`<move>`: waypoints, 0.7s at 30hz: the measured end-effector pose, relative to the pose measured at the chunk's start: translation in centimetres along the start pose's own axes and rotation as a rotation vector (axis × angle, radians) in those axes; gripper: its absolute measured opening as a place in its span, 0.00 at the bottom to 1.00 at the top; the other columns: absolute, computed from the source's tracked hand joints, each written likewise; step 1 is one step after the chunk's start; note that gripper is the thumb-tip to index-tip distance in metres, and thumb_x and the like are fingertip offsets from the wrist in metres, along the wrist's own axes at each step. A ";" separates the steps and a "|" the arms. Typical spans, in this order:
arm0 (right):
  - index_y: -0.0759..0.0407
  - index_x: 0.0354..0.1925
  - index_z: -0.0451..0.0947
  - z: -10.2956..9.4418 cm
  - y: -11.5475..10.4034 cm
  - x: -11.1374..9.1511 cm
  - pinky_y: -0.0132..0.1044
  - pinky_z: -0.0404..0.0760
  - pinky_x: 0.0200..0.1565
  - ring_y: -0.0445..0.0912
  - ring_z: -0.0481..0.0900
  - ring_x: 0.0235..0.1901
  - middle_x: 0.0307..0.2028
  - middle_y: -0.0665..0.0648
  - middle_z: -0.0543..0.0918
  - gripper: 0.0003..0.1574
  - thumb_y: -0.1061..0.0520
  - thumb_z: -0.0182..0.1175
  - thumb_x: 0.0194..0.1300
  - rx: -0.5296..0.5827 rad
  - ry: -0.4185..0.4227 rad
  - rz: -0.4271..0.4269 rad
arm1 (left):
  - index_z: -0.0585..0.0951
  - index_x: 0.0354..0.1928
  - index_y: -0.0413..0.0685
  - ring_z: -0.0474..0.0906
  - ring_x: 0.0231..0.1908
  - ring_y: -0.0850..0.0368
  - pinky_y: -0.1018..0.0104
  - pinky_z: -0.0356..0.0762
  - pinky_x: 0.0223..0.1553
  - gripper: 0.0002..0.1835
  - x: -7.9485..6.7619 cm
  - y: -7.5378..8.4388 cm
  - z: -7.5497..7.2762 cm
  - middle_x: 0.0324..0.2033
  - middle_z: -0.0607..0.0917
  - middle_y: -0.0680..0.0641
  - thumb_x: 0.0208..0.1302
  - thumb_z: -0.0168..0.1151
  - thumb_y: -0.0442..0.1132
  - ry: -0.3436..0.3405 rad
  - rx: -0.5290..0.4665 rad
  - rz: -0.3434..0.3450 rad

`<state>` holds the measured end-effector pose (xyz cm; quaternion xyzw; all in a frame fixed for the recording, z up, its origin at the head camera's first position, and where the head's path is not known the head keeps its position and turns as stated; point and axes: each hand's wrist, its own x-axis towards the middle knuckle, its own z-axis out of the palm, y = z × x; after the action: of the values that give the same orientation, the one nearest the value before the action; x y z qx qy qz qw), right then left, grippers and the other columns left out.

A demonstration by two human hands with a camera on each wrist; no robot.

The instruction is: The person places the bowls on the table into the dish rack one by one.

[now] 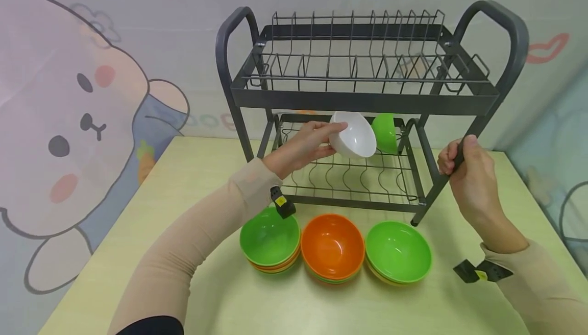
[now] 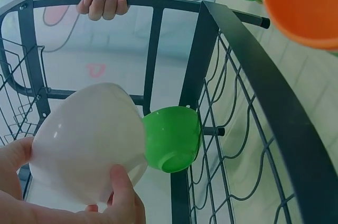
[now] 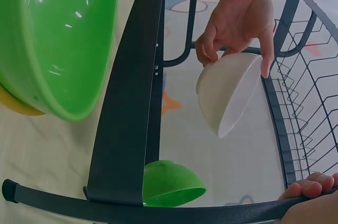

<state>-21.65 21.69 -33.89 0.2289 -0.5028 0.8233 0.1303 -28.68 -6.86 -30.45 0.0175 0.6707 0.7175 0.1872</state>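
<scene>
One white bowl (image 1: 352,137), tilted, pinched in the left hand (image 1: 305,146), held above the lower of two shelves on the single rack (image 1: 358,102)! Right hand (image 1: 478,187) clamped round the rack's right leg. One green bowl (image 1: 386,134) sits tipped on that lower shelf. Out front, three stacks (image 1: 333,245): two green-topped, one orange-topped. Pale letters (image 1: 209,120) behind, too faint to read.

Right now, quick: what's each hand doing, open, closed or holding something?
Left hand: holding the white bowl.
Right hand: closed, gripping the rack.
</scene>
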 end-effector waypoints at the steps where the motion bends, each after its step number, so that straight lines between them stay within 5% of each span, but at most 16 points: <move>1: 0.64 0.31 0.66 0.0 0.0 0.0 0.38 0.52 0.32 0.47 0.57 0.28 0.25 0.56 0.64 0.23 0.51 0.42 0.81 -0.002 0.002 0.001 | 0.68 0.66 0.34 0.77 0.52 0.49 0.60 0.77 0.57 0.29 0.1 0.1 0.0 0.59 0.72 0.40 0.71 0.62 0.42 0.005 0.001 -0.002; 9: 0.64 0.30 0.64 0.1 0.1 0.1 0.36 0.54 0.32 0.47 0.56 0.28 0.25 0.56 0.62 0.23 0.50 0.43 0.80 -0.026 -0.001 0.000 | 0.62 0.70 0.36 0.76 0.55 0.46 0.59 0.77 0.58 0.34 0.9 0.3 0.2 0.64 0.68 0.39 0.70 0.64 0.44 0.056 0.007 -0.029; 21: 0.65 0.32 0.63 -0.4 0.4 0.0 0.38 0.53 0.33 0.47 0.56 0.29 0.26 0.56 0.60 0.22 0.52 0.40 0.81 -0.045 -0.052 -0.039 | 0.62 0.67 0.35 0.76 0.57 0.46 0.58 0.79 0.55 0.36 2.3 0.3 0.1 0.64 0.67 0.37 0.67 0.66 0.47 0.105 0.119 0.042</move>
<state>-21.93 21.91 -34.37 0.2571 -0.5199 0.8028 0.1384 -30.85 -6.12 -30.71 0.0048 0.7205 0.6801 0.1353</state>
